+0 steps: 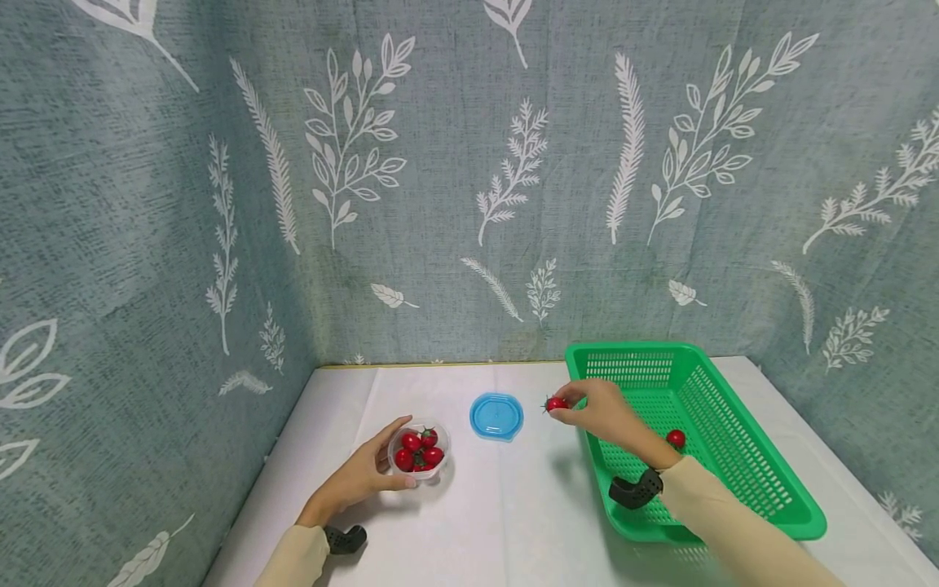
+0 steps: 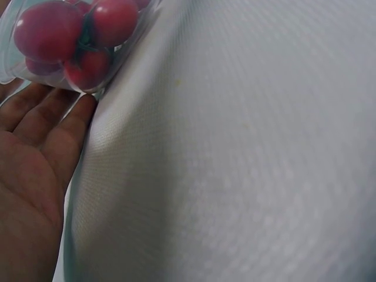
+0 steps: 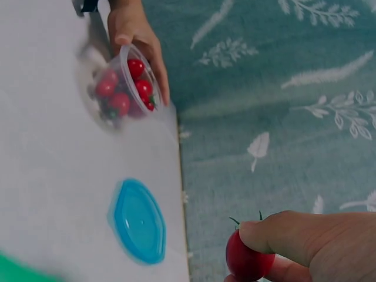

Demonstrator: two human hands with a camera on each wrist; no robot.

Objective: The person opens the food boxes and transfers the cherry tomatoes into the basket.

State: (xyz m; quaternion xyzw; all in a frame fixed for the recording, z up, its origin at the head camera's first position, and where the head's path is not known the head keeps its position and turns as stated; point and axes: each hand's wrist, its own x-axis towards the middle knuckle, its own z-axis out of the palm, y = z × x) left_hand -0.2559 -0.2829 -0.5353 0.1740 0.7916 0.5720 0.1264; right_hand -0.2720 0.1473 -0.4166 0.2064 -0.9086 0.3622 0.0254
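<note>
Already one cherry tomato (image 1: 676, 439) lies on the floor of the green plastic basket (image 1: 741, 456), just behind the right wrist, so the moving of tomatoes looks barely begun. The right hand (image 1: 605, 412) pinches a second cherry tomato (image 1: 556, 403) between thumb and fingertips, holding it in the air just outside the basket's left rim. The left hand (image 1: 359, 477) cups the side of a small clear plastic tub (image 1: 419, 449), thumb and fingers wrapped round its wall; the tub rests on the white tablecloth (image 1: 513, 505) and holds about five more tomatoes. Its blue lid (image 1: 496, 416) is off, lying flat between the two hands. By this count most of the fruit remains in the tub.
</note>
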